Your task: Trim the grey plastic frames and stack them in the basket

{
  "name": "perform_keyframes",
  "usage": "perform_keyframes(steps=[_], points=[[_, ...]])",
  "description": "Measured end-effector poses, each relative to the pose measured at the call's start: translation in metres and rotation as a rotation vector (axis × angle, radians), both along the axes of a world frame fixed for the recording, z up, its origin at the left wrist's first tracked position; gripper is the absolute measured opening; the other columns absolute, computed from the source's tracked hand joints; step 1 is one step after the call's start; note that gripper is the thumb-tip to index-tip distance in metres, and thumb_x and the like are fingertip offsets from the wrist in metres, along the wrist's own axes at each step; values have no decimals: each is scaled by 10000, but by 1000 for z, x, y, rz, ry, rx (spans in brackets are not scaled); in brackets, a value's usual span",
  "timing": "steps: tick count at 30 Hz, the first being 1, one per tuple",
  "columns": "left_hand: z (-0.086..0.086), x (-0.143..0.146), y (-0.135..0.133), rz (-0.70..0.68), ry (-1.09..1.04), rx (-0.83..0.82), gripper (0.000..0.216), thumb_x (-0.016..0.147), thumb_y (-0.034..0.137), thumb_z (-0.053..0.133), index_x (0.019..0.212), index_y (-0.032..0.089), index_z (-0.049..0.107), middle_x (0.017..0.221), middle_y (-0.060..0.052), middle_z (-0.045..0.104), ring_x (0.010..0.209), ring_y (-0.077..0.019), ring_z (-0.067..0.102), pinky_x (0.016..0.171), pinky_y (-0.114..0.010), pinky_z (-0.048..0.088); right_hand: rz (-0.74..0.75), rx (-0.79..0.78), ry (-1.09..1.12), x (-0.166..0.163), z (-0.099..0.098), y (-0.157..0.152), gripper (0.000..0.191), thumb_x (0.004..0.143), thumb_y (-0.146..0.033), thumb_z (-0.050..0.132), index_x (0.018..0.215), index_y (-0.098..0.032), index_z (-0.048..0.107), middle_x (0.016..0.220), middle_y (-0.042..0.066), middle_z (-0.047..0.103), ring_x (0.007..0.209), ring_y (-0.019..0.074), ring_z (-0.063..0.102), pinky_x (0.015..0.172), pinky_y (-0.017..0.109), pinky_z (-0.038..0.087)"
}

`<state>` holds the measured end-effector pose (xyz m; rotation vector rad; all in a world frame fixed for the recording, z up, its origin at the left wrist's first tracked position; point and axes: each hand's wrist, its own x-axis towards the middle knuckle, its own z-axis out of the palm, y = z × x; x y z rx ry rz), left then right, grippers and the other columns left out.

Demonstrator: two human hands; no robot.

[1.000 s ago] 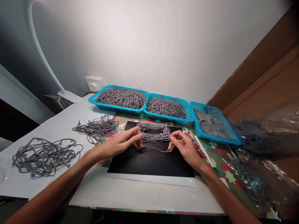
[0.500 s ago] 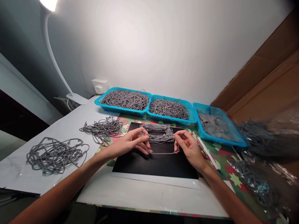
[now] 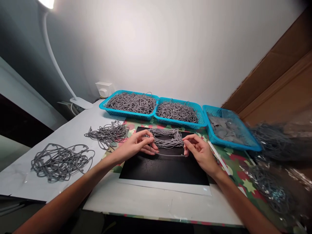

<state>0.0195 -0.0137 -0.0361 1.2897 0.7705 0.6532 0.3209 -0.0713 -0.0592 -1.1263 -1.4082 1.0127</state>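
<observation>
My left hand (image 3: 136, 146) and right hand (image 3: 201, 152) pinch grey gasket (image 3: 170, 155) ends, just in front of gasket stack (image 3: 168, 138); I judge: even tension, edges matched to stack.

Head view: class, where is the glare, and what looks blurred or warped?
Head view: lamp at top left blows out white, washing the wall; plastic bags at right smear and stretch; left hand, right hand and their pinched gray loop look sharp.
</observation>
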Motion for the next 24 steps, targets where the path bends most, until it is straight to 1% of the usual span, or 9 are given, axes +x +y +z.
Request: perform_keyframes(steps=[6, 10, 16, 24], points=[[-1, 0, 0, 42, 7, 14, 493, 1003, 643, 787, 1044, 205, 565, 1016, -129, 873, 964, -316, 881, 929, -468, 709, -15, 12, 10, -1, 0, 2, 404, 1004, -618, 788, 1099, -233, 710, 843, -3, 692, 658, 164, 702, 600, 304, 606], [-1, -1, 0, 57, 12, 17, 492, 1008, 645, 782, 1038, 203, 567, 1011, -128, 878, 942, -306, 884, 918, -451, 714, -26, 21, 17, 1, 0, 2, 393, 1008, -602, 790, 1123, -238, 700, 878, 2, 695, 690, 166, 705, 616, 305, 616], [0, -2, 0, 80, 18, 25, 457, 1033, 617, 764, 1058, 203, 572, 1018, -126, 880, 939, -296, 884, 931, -453, 717, -31, 33, 21, 2, 0, 1, 356, 1024, -564, 787, 1126, -231, 716, 857, 2, 694, 699, 168, 696, 629, 308, 622], [0, -2, 1, 79, 15, 28, 473, 1012, 622, 790, 1051, 201, 578, 993, -117, 882, 919, -300, 887, 884, -424, 726, -37, 46, 33, 2, 2, 2, 356, 1015, -564, 802, 1108, -230, 724, 861, 0, 688, 684, 154, 688, 606, 292, 627]])
